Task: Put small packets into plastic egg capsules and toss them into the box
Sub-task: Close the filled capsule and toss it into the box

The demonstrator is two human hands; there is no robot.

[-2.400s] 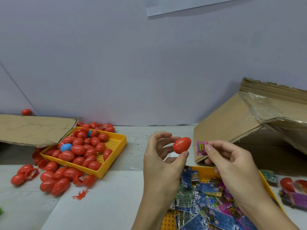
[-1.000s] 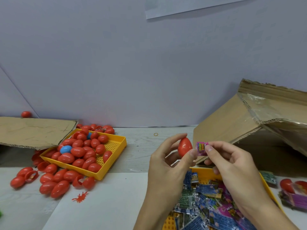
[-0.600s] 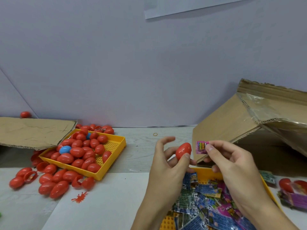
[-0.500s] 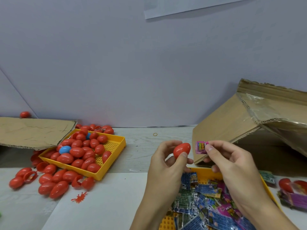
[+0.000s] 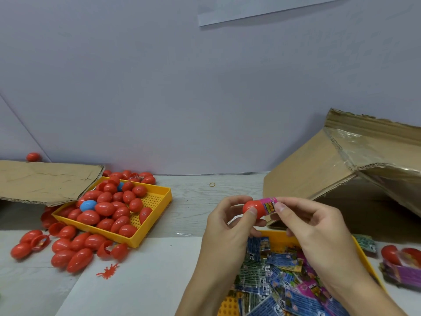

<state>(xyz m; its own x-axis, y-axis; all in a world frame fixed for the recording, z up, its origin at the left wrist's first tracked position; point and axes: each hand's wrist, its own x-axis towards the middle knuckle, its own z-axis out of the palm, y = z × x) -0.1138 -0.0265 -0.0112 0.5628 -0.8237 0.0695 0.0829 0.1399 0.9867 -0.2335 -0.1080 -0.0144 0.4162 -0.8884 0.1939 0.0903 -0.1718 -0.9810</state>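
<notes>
Pressing the pink packet (image 5: 270, 205) into the open end of the red capsule (image 5: 252, 208), you have closed the gap that stood between them half a second ago, when the capsule was whole in your left hand (image 5: 227, 226) and the packet waited just beside it; now the packet's near end sits at the capsule's mouth, so I judge the filling step to be under way, with closing and tossing not yet done; your left fingers curl round the capsule, thumb on its front, and your right hand (image 5: 312, 226) pinches the packet's far end between thumb and forefinger; both are held above the near tray (image 5: 279, 239), which is heaped with packets too many and too overlapped to count, mostly blue with several pink; the far tray (image 5: 159, 201) on the left holds some twenty-odd red capsules and two blue ones (image 5: 88, 205), with roughly a dozen more red ones and a few open halves spilled on the tabletop (image 5: 193, 201) around it; one box (image 5: 319, 169) lies tipped at your right, its opening facing you; a flat cardboard sheet (image 5: 45, 181) lies at far left.
</notes>
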